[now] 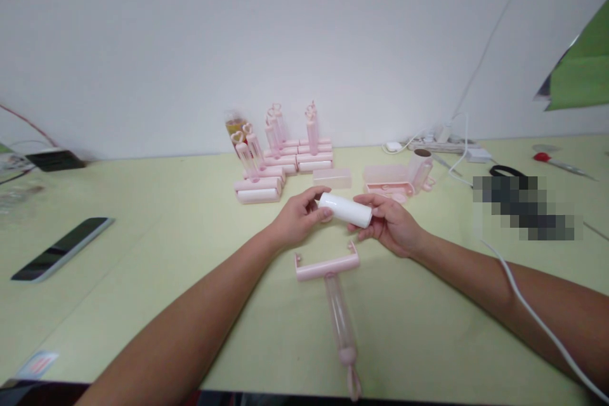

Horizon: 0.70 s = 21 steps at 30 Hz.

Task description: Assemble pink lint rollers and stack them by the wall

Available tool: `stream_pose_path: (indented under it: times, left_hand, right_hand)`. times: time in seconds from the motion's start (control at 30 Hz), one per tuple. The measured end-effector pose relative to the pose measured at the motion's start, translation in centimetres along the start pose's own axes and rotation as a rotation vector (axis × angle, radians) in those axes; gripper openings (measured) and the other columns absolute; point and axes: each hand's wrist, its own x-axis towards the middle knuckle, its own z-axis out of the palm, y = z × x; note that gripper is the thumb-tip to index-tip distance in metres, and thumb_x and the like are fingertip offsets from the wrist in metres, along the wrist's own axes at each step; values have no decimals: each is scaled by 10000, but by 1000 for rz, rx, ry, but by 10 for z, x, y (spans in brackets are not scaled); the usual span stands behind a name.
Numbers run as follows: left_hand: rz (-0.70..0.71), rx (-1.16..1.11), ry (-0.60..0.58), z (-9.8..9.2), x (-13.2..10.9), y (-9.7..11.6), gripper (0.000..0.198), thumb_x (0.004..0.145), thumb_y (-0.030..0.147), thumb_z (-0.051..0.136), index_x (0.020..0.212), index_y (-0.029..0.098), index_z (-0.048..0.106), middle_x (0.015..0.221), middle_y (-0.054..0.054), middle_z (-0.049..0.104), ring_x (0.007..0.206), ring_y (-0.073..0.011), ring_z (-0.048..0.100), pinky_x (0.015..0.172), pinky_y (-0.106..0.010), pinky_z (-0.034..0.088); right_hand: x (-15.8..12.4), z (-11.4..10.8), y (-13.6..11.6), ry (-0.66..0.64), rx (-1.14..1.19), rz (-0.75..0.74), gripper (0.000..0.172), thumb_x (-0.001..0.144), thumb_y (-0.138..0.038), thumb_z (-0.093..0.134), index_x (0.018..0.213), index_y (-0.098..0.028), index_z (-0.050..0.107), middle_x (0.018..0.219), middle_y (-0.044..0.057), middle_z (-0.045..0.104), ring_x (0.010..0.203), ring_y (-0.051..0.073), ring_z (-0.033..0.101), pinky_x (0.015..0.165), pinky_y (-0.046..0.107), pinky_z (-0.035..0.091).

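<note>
Both my hands hold a white lint roll just above the pale green table. My left hand pinches its left end and my right hand grips its right end, fingers curled round it. Right below the roll lies a pink roller frame with a clear handle, empty, its handle pointing toward me.
Behind the roll stand stacked pink lint rollers, a pink cover and an open pink case. A phone lies at left. At right run a white cable, a power strip and scissors.
</note>
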Motion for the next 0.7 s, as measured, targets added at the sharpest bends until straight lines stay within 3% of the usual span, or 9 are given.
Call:
stream_pose_path:
  times: [0.27, 0.4, 0.57, 0.7]
  left_hand:
    - [67, 9, 129, -11, 7, 0, 524, 840, 436, 679, 1281, 177, 566, 1075, -79, 636, 829, -154, 585, 734, -267, 462]
    - [88, 25, 254, -27, 13, 6, 511, 826, 446, 682, 1246, 174, 578, 1033, -76, 654, 818, -159, 595, 711, -265, 473]
    - [4, 467, 453, -61, 25, 29, 481, 816, 476, 650, 1203, 192, 622, 954, -47, 682, 735, -157, 587, 720, -295, 474]
    - [-80, 834, 436, -76, 40, 38, 474, 786, 458, 648, 1176, 188, 651, 1057, -75, 700, 882, -224, 630, 836, -346, 476]
  right_hand:
    - [5, 1, -2, 91, 103, 48, 341, 728, -67, 571, 1055, -154, 605, 1014, 99, 727, 871, 226, 734, 837, 411, 610]
    - [8, -1, -1, 99, 101, 79, 313, 757, -91, 572, 1063, -148, 606, 1076, 123, 718, 872, 236, 741, 854, 415, 598]
    - [9, 1, 1, 138, 32, 120, 437, 622, 37, 575, 1010, -161, 614, 1050, 82, 719, 892, 203, 739, 891, 376, 586]
    - [9, 3, 2, 135, 7, 110, 441, 603, 34, 617, 996, -166, 622, 1067, 75, 715, 901, 200, 735, 900, 387, 582]
